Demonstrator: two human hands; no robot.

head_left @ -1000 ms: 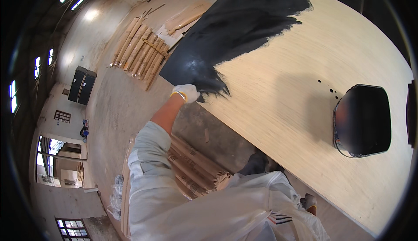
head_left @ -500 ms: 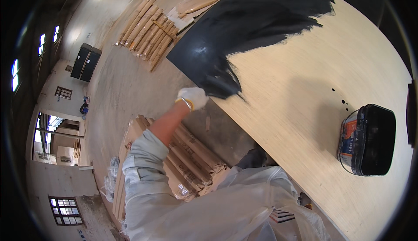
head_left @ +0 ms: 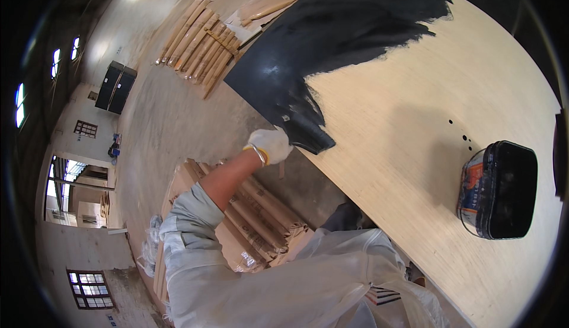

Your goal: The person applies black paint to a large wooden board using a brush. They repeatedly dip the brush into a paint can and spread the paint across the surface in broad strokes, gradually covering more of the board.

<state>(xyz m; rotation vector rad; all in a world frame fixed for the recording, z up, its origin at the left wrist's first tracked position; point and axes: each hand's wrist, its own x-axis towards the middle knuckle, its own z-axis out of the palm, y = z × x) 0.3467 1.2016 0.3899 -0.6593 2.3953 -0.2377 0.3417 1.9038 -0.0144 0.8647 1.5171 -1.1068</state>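
1. Pale plywood makes up the large board (head_left: 427,150), which fills the right half of the view; its far-left part is already coated in wet-looking black paint (head_left: 332,37), the rest bare wood.
2. The left hand (head_left: 269,144), in a white glove, sits at the board's near-left edge, right at the lower tip of the black area. The fingers are curled shut around something, most likely a brush handle, but the tool itself is hidden by the glove and the dark paint, so what it grasps cannot be told for sure.
3. The right hand is out of view.
4. A paint tin (head_left: 498,188), open and black inside, stands on the bare wood to the right, well apart from the gloved hand. A few black drips dot the wood just beyond it.
5. Handling judgement: the board looks stiff, broad and heavy, awkward for one person; the painted part is probably slick and would smear, so any hold belongs on the bare edges at the near and right sides.
6. The tin is likely fairly weighty with liquid and prone to slop; it is best taken by its sides and kept level.
7. Stacked timber strips (head_left: 261,215) lie on the concrete floor (head_left: 160,120) below the board's edge.
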